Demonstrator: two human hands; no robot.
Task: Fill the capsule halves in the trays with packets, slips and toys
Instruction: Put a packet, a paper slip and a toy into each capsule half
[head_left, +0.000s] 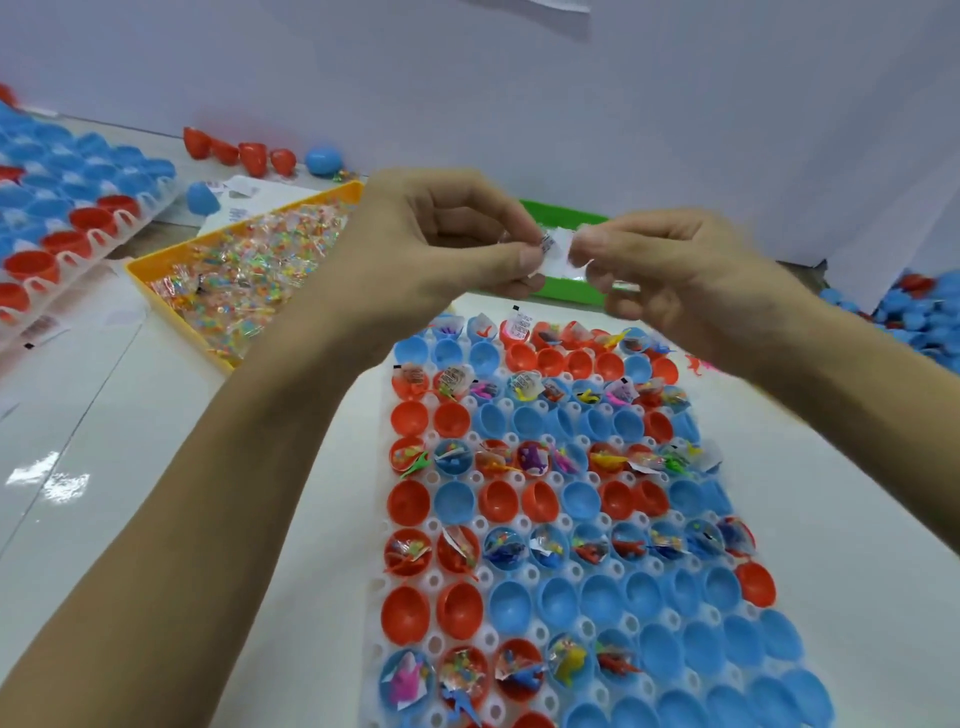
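Observation:
A white tray (378, 597) lies lengthwise in front of me, packed with red and blue capsule halves (519, 499). Alternate rows hold clear packets, printed slips and small plastic toys; the rows between are bare cups. Above the tray's far end, my left hand (447, 234) and my right hand (670, 270) are raised close together. Both pinch a small bunch of white paper slips (557, 250) between thumb and fingertips. How many slips are in the bunch is blurred.
A yellow bin (171, 260) of clear packets with colourful bits sits left of my hands. A green bin (563, 213) lies behind them. Another tray of capsule halves (78, 208) stands far left. Loose capsule halves (914, 306) pile at the right edge, and several line the back wall.

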